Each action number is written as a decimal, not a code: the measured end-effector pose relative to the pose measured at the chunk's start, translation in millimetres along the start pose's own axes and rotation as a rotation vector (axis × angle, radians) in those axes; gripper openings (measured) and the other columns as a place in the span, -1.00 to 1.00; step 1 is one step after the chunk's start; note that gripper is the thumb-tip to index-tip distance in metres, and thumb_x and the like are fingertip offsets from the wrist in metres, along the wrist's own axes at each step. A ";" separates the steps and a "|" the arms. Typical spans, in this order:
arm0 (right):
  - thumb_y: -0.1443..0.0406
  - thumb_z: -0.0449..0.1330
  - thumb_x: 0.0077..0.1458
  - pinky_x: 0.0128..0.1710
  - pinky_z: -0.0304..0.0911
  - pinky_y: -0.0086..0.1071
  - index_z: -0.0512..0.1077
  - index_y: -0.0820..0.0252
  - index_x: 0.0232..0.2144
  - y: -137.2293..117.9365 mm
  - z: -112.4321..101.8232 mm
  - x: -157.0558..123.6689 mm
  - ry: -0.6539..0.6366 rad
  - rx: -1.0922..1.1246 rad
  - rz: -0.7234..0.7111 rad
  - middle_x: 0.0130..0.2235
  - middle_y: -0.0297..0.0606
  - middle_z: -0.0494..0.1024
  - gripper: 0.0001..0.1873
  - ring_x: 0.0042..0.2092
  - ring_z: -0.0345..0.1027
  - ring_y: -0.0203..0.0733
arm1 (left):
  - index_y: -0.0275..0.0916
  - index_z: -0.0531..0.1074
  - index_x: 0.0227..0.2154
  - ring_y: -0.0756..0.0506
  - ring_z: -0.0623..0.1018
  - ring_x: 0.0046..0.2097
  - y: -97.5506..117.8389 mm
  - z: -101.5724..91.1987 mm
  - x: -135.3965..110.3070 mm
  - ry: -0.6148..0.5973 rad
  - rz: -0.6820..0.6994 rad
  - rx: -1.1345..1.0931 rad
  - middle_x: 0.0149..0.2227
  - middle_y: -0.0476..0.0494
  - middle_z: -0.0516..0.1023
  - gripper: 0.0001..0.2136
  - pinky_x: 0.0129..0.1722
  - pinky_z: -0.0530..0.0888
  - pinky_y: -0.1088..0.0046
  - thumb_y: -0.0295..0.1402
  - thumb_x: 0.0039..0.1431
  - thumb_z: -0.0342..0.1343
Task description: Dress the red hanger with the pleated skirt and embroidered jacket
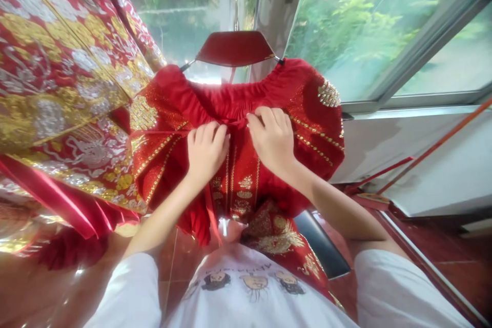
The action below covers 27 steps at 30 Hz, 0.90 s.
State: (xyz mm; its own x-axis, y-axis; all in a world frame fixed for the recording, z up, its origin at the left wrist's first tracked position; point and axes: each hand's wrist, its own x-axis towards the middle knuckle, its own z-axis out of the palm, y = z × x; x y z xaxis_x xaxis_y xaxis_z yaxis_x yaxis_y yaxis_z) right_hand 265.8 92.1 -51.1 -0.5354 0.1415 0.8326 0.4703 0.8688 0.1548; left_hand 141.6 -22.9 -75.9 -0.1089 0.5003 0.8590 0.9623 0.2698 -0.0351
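Observation:
A red garment (242, 95) with gold beading and puffed, glittery sleeves hangs in front of me on a hanger (235, 50) with a dark red top piece. At its gathered neckline, my left hand (207, 151) is closed, fingertips pinching a thin red ribbon (239, 123). Close by on the other side, my right hand (272, 138) pinches the same ribbon between thumb and fingers. A strand of red tie stretches leftward from my left hand across the sleeve, and another strip dangles below it. My fingers partly cover the spot where the ribbon meets the neckline.
To the left hangs a red cloth (77, 61) densely embroidered in gold and silver. Behind the hanger are window panes (369, 36) with greenery outside. More gold-embroidered red fabric (280, 238) lies below the garment, beside a black flat surface (325, 246). An orange-red pole (434, 156) slants at the right.

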 end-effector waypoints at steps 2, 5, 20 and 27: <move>0.43 -0.08 0.25 -0.20 0.15 -0.25 0.49 0.23 -0.32 5.6 -0.1 6.5 0.010 0.020 -0.034 -0.24 -0.12 0.46 -0.67 -0.22 0.22 -0.11 | -0.26 0.44 -0.21 -0.19 0.44 -0.19 -3.1 -4.2 9.1 -0.076 -0.031 0.016 -0.25 -0.25 0.51 -0.83 -0.20 0.24 0.29 -0.39 0.29 -0.05; 0.47 -0.06 0.22 -0.22 0.16 -0.28 0.44 0.26 -0.41 12.9 -12.1 12.1 -0.055 0.133 -0.050 -0.24 -0.11 0.45 -0.70 -0.23 0.23 -0.12 | -0.28 0.39 -0.31 -0.14 0.41 -0.32 -4.6 -16.5 17.4 -0.175 -0.053 -0.020 -0.37 -0.20 0.45 -0.83 -0.32 0.23 0.36 -0.45 0.30 -0.10; 0.28 0.10 0.15 -0.39 0.15 -0.41 0.33 0.24 -0.13 27.2 -42.2 33.7 -0.011 0.620 0.392 -0.57 -0.45 0.34 -0.77 -0.59 0.16 -0.37 | -0.24 0.41 -0.36 0.06 0.26 -0.56 -12.4 -61.2 63.0 -0.118 -0.148 -0.665 -0.57 0.07 0.34 -0.90 -0.49 0.16 0.53 -0.34 0.13 0.19; 0.32 0.09 0.11 -0.31 0.24 -0.34 0.40 0.15 -0.09 69.9 -52.9 34.6 -0.073 0.481 0.285 -0.70 -0.49 0.24 -0.71 -0.62 0.10 -0.33 | -0.19 0.38 -0.35 0.06 0.19 -0.58 -50.5 -72.1 64.4 -0.135 -0.210 -0.692 -0.63 0.10 0.22 -0.87 -0.54 0.16 0.51 -0.26 0.15 0.17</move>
State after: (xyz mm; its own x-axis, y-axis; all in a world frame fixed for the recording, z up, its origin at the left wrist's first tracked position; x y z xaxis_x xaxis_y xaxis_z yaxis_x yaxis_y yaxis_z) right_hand 317.2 132.6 16.6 -0.4892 0.4197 0.7645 0.2401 0.9075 -0.3446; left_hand 104.0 -63.7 18.0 -0.2950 0.6045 0.7400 0.8502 -0.1874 0.4920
